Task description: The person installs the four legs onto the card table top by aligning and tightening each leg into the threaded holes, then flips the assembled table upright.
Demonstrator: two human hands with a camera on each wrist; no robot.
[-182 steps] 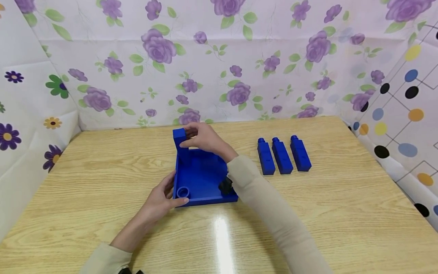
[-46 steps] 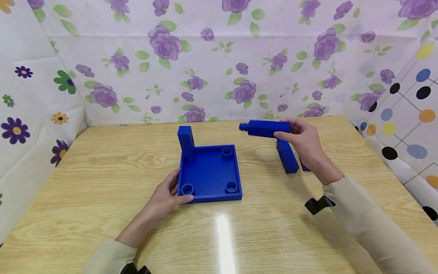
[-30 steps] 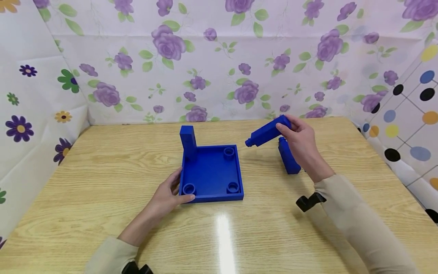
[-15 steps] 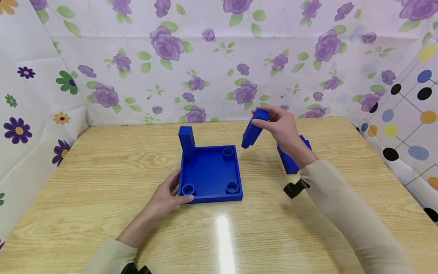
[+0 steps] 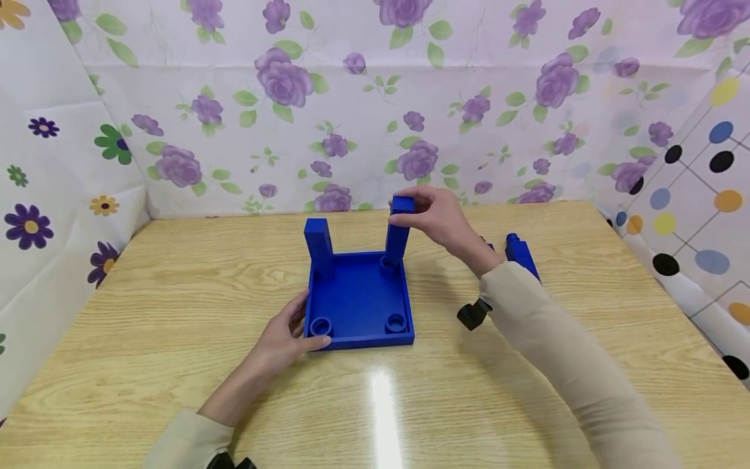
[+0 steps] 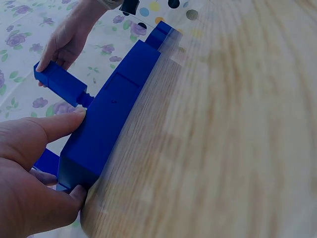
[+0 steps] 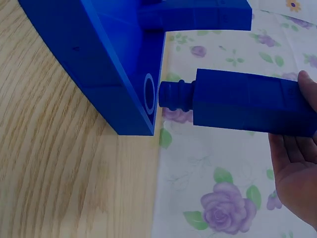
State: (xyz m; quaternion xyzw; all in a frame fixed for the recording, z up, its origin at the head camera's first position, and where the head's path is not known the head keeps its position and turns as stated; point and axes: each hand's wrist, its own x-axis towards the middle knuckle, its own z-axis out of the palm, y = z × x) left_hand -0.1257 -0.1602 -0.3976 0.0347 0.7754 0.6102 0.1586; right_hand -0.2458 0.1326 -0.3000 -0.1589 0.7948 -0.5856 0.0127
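A square blue tray-like base [image 5: 360, 293] lies on the table, with a round socket in each visible corner. My left hand [image 5: 277, 339] grips its near left corner, thumb over the front rim and fingers along the left side. One square blue leg [image 5: 319, 242] stands upright at the far left corner. With thumb and fingers, my right hand [image 5: 438, 218] holds a second blue leg [image 5: 398, 231] by its upper end, over the far right corner. In the right wrist view, its threaded end [image 7: 176, 95] points at the socket [image 7: 149, 94], a small gap between them.
Two more blue legs lie on the table [image 5: 562, 378] to the right: one [image 5: 523, 255] is partly behind my right sleeve, the other [image 5: 490, 246] mostly hidden by the forearm. A flowered cloth wall [image 5: 351, 130] rises behind the table's far edge.
My right hand has picked up a second leg from the right, turned it threaded end down and carried it left over the far right socket. The left hand stays on the base.
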